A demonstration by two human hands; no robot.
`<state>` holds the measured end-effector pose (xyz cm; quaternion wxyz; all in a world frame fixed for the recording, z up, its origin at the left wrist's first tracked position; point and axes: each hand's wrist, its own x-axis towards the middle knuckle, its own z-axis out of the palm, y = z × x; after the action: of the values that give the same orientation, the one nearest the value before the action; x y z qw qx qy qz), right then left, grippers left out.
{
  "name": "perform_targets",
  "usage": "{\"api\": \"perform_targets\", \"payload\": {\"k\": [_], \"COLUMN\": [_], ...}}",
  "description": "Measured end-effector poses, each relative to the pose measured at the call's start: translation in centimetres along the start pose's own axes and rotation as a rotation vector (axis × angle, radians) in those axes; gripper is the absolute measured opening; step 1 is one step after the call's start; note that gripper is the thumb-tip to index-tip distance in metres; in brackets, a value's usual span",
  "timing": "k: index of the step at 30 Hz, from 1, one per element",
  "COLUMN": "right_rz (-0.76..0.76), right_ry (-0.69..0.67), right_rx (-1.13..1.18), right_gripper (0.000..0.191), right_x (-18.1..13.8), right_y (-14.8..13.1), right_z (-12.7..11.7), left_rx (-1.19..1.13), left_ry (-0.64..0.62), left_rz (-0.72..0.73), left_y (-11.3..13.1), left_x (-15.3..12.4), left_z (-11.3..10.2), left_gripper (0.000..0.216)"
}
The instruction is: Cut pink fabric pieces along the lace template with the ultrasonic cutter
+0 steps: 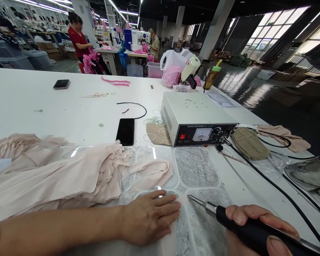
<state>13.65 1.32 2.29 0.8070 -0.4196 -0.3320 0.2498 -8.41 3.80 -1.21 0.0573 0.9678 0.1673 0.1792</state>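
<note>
My left hand (pixel 155 217) lies flat, palm down, its fingers stretched out over a pale beige fabric strip (pixel 170 239) on a clear marbled mat (pixel 197 166). In my right hand (pixel 258 227) is a black ultrasonic welding handpiece (pixel 245 227). Its metal tip points left, close to the fingertips of my left hand; whether it touches the fabric I cannot tell. A heap of beige fabric pieces (pixel 69 174) is spread at the left. One folded beige strip (pixel 156 172) lies just beyond my left hand.
Behind the mat stands a welder control box (pixel 199 117), its black cable (pixel 277 192) running along the right. A phone (pixel 125 132), loose elastic loops (pixel 157 122), scissors (pixel 95 95) and a heat gun (pixel 190 71) are farther back. Two people sit at sewing stations beyond.
</note>
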Motion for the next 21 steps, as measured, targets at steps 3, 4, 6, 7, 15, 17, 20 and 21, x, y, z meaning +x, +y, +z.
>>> {"api": "perform_targets", "payload": {"k": [3, 4, 6, 7, 15, 17, 20, 21], "right_rz": [0.027, 0.031, 0.034, 0.034, -0.005, -0.006, 0.003, 0.01], "right_ry": [0.0, 0.001, -0.006, -0.013, -0.048, -0.051, -0.052, -0.051], "right_rx": [-0.009, -0.008, -0.007, -0.009, -0.03, -0.018, -0.002, 0.001], "right_gripper": [0.009, 0.009, 0.009, 0.009, 0.005, 0.006, 0.007, 0.007], "right_x": [0.01, -0.02, -0.09, -0.12, 0.2, 0.23, 0.02, -0.1], "right_y": [0.2, 0.28, 0.4, 0.43, 0.38, 0.45, 0.34, 0.22], "right_z": [0.15, 0.11, -0.04, -0.11, 0.12, 0.13, 0.18, 0.26], "left_rx": [0.003, 0.003, 0.0, -0.002, -0.01, -0.008, -0.012, -0.014], "left_ry": [-0.01, -0.01, -0.003, -0.001, 0.025, 0.024, 0.02, 0.02], "left_rz": [-0.002, 0.0, 0.005, 0.005, 0.003, 0.006, 0.011, 0.013], "left_y": [-0.04, -0.06, -0.08, -0.09, -0.04, -0.06, -0.07, -0.07], "left_x": [0.03, 0.05, 0.07, 0.07, -0.1, -0.12, -0.14, -0.14], "left_z": [-0.07, -0.1, -0.11, -0.1, 0.35, 0.48, 0.64, 0.67], "left_gripper": [0.034, 0.034, 0.033, 0.033, 0.034, 0.034, 0.034, 0.034]}}
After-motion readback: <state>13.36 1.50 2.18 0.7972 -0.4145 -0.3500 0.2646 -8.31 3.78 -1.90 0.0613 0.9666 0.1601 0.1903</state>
